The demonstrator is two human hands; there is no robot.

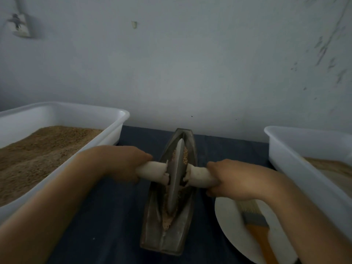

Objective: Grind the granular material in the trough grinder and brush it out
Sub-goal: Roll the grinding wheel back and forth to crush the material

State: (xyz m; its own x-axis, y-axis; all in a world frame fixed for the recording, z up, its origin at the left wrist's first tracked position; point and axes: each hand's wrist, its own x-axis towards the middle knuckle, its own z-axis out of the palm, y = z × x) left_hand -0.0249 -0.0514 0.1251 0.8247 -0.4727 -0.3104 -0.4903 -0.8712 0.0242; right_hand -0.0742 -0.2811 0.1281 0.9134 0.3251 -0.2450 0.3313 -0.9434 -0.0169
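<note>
A grey boat-shaped trough grinder [152, 231] lies lengthwise on the dark blue cloth. A thin metal grinding wheel [176, 176] stands upright in its groove on a pale axle handle [152, 169]. My left hand [122, 162] grips the left end of the handle. My right hand [228, 180] grips the right end. Tan granular material [167, 223] lies in the groove around and before the wheel. A brush [255, 221] with an orange handle rests on a white plate [234, 237] at the right, partly under my right forearm.
A white tub [118, 119] of brown granular material stands at the left. Another white tub [285, 149] with paler powder stands at the right. A pale wall rises just behind the table, with a socket [20, 25] at top left.
</note>
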